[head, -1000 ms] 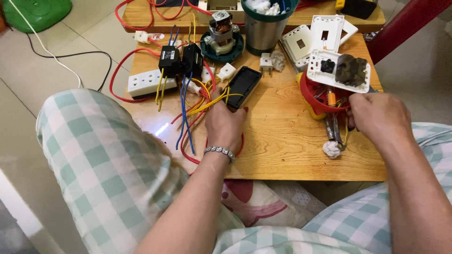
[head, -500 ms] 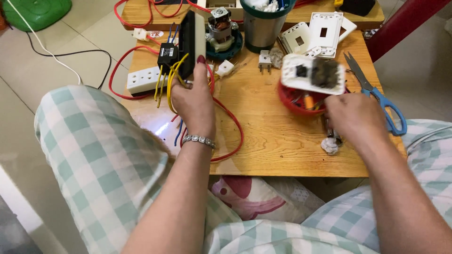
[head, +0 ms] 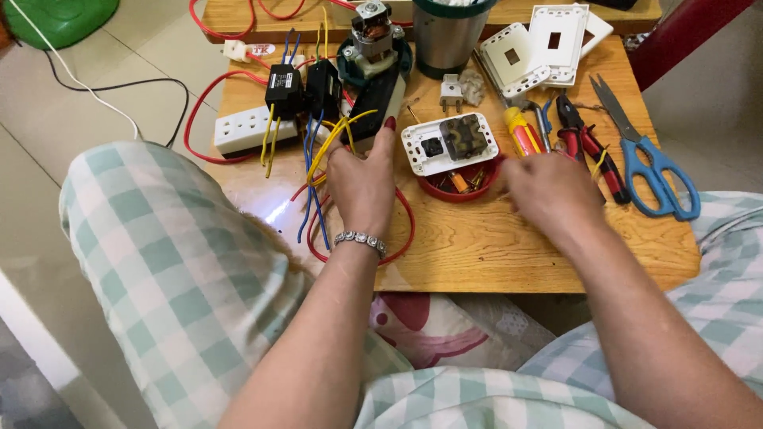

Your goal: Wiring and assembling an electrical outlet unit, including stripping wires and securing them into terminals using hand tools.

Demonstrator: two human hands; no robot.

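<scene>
My left hand (head: pixel 362 187), with a bracelet on the wrist, reaches across the low wooden table (head: pixel 493 246). Its thumb and fingers sit around the near end of a black phone (head: pixel 375 102), which leans toward a small electric motor (head: pixel 373 32). Yellow and blue wires (head: pixel 318 155) run under the fingers. My right hand (head: pixel 548 187) is blurred and hovers just right of a white socket plate (head: pixel 449 143) lying on a red bowl (head: pixel 461 189). It holds nothing that I can see. Red pliers (head: pixel 584 147) and a yellow screwdriver (head: pixel 520 131) lie just beyond it.
Blue scissors (head: pixel 652 171) lie at the right edge. White switch plates (head: pixel 540 40) and a metal cup (head: pixel 449 36) stand at the back. Two black relays (head: pixel 286 83), a white power strip (head: pixel 246 127) and a red wire loop (head: pixel 401 230) lie to the left. My checked knees flank the table.
My left hand picked the phone up off the table, raised it on end, and now has it tipped against the motor. My right hand moved left from the table's right edge.
</scene>
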